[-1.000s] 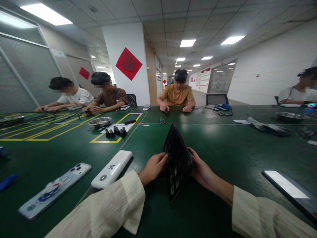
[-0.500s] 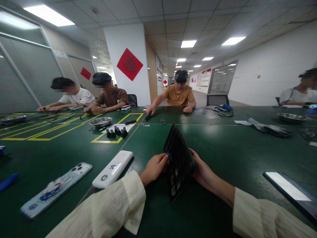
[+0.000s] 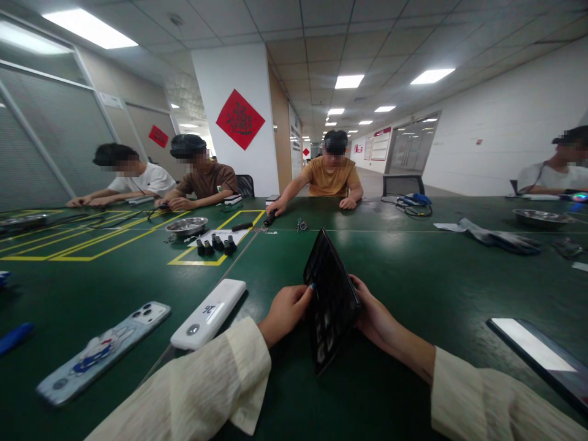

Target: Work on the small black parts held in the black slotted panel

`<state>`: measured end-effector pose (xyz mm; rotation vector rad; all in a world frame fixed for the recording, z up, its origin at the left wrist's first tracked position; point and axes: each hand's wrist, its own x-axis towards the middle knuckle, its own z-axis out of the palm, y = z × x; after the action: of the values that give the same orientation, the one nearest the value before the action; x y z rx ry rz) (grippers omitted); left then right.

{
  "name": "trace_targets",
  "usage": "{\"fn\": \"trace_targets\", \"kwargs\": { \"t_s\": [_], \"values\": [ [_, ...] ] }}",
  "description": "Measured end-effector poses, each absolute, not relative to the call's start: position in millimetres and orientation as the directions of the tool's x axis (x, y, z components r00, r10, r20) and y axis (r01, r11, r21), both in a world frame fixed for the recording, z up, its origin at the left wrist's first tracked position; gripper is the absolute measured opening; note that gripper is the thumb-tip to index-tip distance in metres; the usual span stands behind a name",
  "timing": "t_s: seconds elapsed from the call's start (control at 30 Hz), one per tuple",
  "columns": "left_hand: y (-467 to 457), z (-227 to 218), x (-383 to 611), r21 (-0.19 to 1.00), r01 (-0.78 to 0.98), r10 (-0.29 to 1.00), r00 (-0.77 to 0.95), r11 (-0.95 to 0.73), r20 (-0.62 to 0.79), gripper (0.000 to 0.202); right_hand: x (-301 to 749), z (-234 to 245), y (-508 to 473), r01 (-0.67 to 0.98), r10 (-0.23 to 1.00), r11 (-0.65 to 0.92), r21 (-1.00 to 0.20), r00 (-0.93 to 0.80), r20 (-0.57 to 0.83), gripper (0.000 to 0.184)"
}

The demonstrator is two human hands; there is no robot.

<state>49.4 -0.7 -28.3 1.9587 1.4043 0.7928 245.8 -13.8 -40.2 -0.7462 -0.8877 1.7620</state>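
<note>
Long green table point(image 3: 436, 288), white walls point(image 3: 482, 141), ceiling light panels point(image 3: 432, 75) glowing.

The tray point(image 3: 331, 300) is being held on edge between the left hand point(image 3: 285, 309) and the right hand point(image 3: 374, 312), above the near part of the table point(image 3: 413, 269). A power bank point(image 3: 209, 313) is lying just left of the left hand, with a phone point(image 3: 103, 352) lying further left. Behind them a bowl point(image 3: 186, 225) is sitting. A tablet point(image 3: 537, 352) is lying well to the right. A person point(image 3: 331, 174) is sitting across the table.

A black tablet point(image 3: 331, 300) is seen on a dark green table point(image 3: 413, 275) marked with yellow lines point(image 3: 215, 236), beside cream sleeves point(image 3: 206, 380).
</note>
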Motion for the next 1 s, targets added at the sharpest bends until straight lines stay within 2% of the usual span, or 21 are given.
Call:
{"fn": "trace_targets", "kwargs": {
  "t_s": [0.47,1.0],
  "values": [
    [-1.5,-29.3,49.1,0.735,0.6,0.942,0.29,-0.315,0.167,0.041,245.9,-37.3,-15.4,-0.497,0.949,-0.247,-0.832,-0.298,-0.104,0.051],
    [-7.6,-21.4,49.3,0.632,0.666,0.918,0.291,-0.396,0.269,0.026,246.8,-39.4,-14.0,-0.49,0.947,-0.232,-0.841,-0.31,-0.08,0.048]
  ]
}}
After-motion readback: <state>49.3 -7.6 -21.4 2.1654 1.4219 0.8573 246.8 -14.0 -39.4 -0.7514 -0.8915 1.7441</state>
